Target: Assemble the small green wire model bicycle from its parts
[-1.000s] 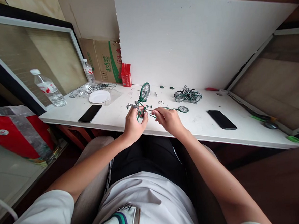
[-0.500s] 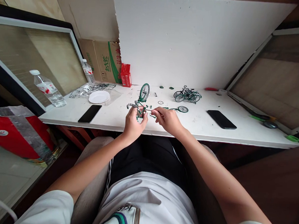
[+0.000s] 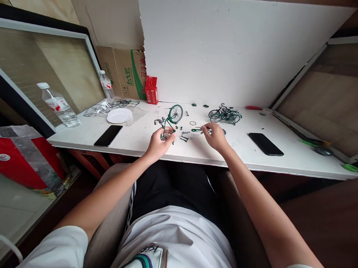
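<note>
My left hand (image 3: 162, 143) grips a partly built green model bicycle (image 3: 166, 127) by its frame, tilted above the table. Its single visible spoked wheel (image 3: 176, 114) points up and away from me, with the handlebar to the left. To the right, my right hand (image 3: 214, 135) is closed in a pinch, and what its fingertips hold is too small to make out. A green part (image 3: 195, 130) lies by those fingertips. Behind the hand, another small wheel (image 3: 224, 132) is mostly hidden. Small loose parts (image 3: 184, 137) lie between my hands.
Assembled model bicycles (image 3: 225, 114) stand at the back right. Two phones, a left one (image 3: 108, 135) and a right one (image 3: 265, 143), lie on the white table (image 3: 142, 146). At left are a white plate (image 3: 119, 115), part frames (image 3: 124, 103) and a water bottle (image 3: 59, 105).
My right hand has moved right, away from the model bicycle, to beside the green part. The model bicycle has turned in my left hand, so its wheel sits lower and faces me more.
</note>
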Available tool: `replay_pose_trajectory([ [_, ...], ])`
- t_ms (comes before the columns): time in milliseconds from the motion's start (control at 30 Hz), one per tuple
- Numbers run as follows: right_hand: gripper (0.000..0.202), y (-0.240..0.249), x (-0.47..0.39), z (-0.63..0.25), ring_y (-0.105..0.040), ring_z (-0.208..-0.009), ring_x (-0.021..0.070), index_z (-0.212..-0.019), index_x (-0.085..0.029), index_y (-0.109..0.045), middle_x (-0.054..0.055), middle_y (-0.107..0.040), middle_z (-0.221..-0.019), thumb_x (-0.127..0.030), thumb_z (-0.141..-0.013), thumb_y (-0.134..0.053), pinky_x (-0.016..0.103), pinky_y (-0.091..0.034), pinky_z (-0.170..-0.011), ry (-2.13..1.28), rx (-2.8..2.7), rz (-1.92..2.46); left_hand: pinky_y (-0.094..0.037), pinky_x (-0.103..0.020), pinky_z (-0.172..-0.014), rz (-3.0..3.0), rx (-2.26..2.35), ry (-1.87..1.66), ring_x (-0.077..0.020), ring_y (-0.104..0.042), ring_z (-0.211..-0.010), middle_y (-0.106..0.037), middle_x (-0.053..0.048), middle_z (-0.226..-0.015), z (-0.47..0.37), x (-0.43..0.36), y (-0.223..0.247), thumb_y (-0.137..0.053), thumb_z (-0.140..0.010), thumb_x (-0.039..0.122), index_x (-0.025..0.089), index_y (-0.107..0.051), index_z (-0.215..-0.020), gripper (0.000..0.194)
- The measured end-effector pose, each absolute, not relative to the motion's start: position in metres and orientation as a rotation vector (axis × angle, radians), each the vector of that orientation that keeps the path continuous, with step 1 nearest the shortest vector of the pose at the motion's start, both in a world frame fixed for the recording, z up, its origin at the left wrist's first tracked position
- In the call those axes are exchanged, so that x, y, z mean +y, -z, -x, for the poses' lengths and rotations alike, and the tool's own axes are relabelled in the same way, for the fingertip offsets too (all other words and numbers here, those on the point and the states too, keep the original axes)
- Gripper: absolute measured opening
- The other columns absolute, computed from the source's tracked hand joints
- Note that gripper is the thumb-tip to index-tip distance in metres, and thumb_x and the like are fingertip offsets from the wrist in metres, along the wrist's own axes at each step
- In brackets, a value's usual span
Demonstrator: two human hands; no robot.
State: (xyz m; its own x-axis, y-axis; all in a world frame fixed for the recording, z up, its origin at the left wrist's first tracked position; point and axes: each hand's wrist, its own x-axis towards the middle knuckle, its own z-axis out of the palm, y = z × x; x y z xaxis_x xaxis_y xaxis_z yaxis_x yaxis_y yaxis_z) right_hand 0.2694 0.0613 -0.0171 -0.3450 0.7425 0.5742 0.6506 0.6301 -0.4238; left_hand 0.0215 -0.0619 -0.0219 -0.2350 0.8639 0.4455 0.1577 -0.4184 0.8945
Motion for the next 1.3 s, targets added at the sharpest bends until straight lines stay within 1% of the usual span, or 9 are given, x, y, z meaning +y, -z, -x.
replay_pose_trajectory([
  [267,0.022,0.049,0.089,-0.289,-0.063,-0.115,0.0320,-0.098,-0.024,-0.085,0.011,-0.079,-0.108,-0.038,-0.093,-0.069,0.048,-0.038,-0.111,-0.245,-2.369,1.016,-0.055,-0.031,-0.068,-1.273,1.204,-1.711,-0.0132,-0.065,-0.065,-0.077,-0.009,-0.096,-0.013,-0.052,0.023,-0.088,-0.073,0.043,0.013,-0.075,-0.094,0.039],
  [367,0.021,0.051,0.088,-0.290,-0.061,-0.118,0.0334,-0.095,-0.023,-0.085,0.012,-0.077,-0.109,-0.040,-0.090,-0.074,0.049,-0.037,-0.112,-0.238,-2.383,1.042,-0.054,-0.031,-0.067,-1.210,1.184,-1.710,-0.0129,-0.065,-0.064,-0.076,-0.008,-0.093,-0.009,-0.049,0.024,-0.090,-0.070,0.041,0.013,-0.075,-0.091,0.039],
  [467,0.031,0.051,0.091,-0.294,-0.059,-0.120,0.0355,-0.107,-0.021,-0.083,0.015,-0.073,-0.116,-0.043,-0.087,-0.078,0.048,-0.042,-0.109,-0.213,-2.298,1.126,-0.054,-0.031,-0.069,-1.196,1.162,-1.657,-0.0134,-0.066,-0.065,-0.075,-0.008,-0.091,-0.004,-0.046,0.026,-0.091,-0.070,0.041,0.012,-0.077,-0.093,0.040],
  [600,0.038,0.052,0.101,-0.303,-0.060,-0.114,0.0343,-0.129,-0.014,-0.070,0.019,-0.072,-0.114,-0.029,-0.097,-0.057,0.051,-0.044,-0.106,-0.164,-2.053,1.192,-0.053,-0.031,-0.069,-1.227,1.179,-1.596,-0.0143,-0.066,-0.064,-0.073,-0.007,-0.085,0.007,-0.039,0.031,-0.089,-0.074,0.042,0.011,-0.077,-0.092,0.038],
  [700,0.050,0.055,0.105,-0.309,-0.058,-0.115,0.0349,-0.141,-0.013,-0.060,0.021,-0.071,-0.121,-0.014,-0.094,-0.045,0.052,-0.045,-0.102,-0.143,-1.943,1.245,-0.051,-0.030,-0.066,-1.234,1.209,-1.606,-0.0138,-0.065,-0.063,-0.073,-0.007,-0.084,0.015,-0.034,0.035,-0.087,-0.075,0.044,0.012,-0.075,-0.088,0.036],
  [833,0.063,0.060,0.103,-0.314,-0.053,-0.127,0.0383,-0.152,-0.011,-0.049,0.022,-0.070,-0.131,-0.008,-0.090,-0.044,0.055,-0.045,-0.102,-0.102,-1.974,1.306,-0.051,-0.029,-0.065,-1.219,1.250,-1.631,-0.0133,-0.064,-0.061,-0.072,-0.006,-0.083,0.022,-0.029,0.038,-0.086,-0.074,0.046,0.012,-0.073,-0.086,0.038],
  [1000,0.055,0.065,0.104,-0.314,-0.045,-0.138,0.0406,-0.145,-0.011,-0.061,0.023,-0.068,-0.137,-0.013,-0.092,-0.048,0.057,-0.042,-0.109,-0.049,-2.122,1.375,-0.051,-0.030,-0.065,-1.212,1.253,-1.665,-0.0133,-0.063,-0.062,-0.072,-0.007,-0.083,0.030,-0.025,0.038,-0.086,-0.073,0.046,0.013,-0.072,-0.085,0.038],
  [1133,0.043,0.065,0.105,-0.313,-0.047,-0.131,0.0403,-0.129,-0.015,-0.074,0.020,-0.071,-0.130,-0.015,-0.095,-0.047,0.053,-0.043,-0.105,-0.014,-2.203,1.432,-0.049,-0.030,-0.065,-1.193,1.271,-1.678,-0.0127,-0.062,-0.059,-0.071,-0.006,-0.081,0.035,-0.023,0.036,-0.086,-0.075,0.044,0.013,-0.072,-0.086,0.036],
  [1300,0.037,0.063,0.104,-0.311,-0.049,-0.125,0.0409,-0.120,-0.015,-0.079,0.021,-0.073,-0.125,-0.024,-0.100,-0.048,0.052,-0.044,-0.098,0.034,-2.224,1.436,-0.048,-0.029,-0.066,-1.182,1.289,-1.694,-0.0123,-0.063,-0.060,-0.072,-0.005,-0.081,0.041,-0.020,0.034,-0.084,-0.075,0.044,0.013,-0.073,-0.086,0.034],
])
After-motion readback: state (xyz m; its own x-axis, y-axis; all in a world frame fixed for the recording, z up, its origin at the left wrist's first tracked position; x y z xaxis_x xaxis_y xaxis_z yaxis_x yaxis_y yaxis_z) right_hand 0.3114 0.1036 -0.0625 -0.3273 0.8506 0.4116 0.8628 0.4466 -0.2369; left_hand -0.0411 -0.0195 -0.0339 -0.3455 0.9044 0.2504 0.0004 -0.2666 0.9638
